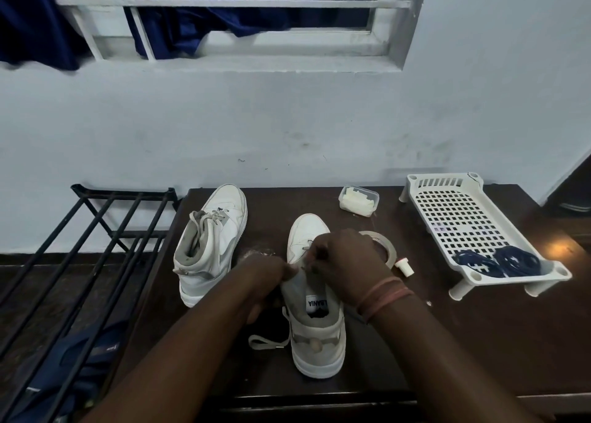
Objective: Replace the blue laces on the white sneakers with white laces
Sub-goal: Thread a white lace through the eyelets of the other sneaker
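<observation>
Head view, looking down on a dark bench (pixel 367 358). Near sneaker (pixel 315 310) stands upright at centre, heel toward the person, toe toward the wall; long axis runs near to far, tipped slightly left at the toe. Second sneaker (pixel 212 240) sits to its left, already carrying a white lace, toe also pointing away, axis angled to the right at the toe.

Both hands work over the near sneaker's eyelet rows. Left hand (pixel 271 278) has fingers curled, pinching at the tongue edge or lace; exactly which is hidden. Right hand (pixel 347 259) is curled, fingertips pinching the white lace (pixel 267 342) near the upper eyelets. A loose end of that lace lies looped on the bench beside the heel.

Blue laces (pixel 499 262) lie bundled in the white perforated tray (pixel 460 211) at right, well apart from the shoes. Tape roll (pixel 385 246) sits just beyond the right hand; a small plastic tub (pixel 358 200) stands farther back.

Risks, as judged: a skipped eyelet or twisted lace, since the hands block the view; uneven ends, given the long free tail; the upright shoe tipping under a sideways pull.
</observation>
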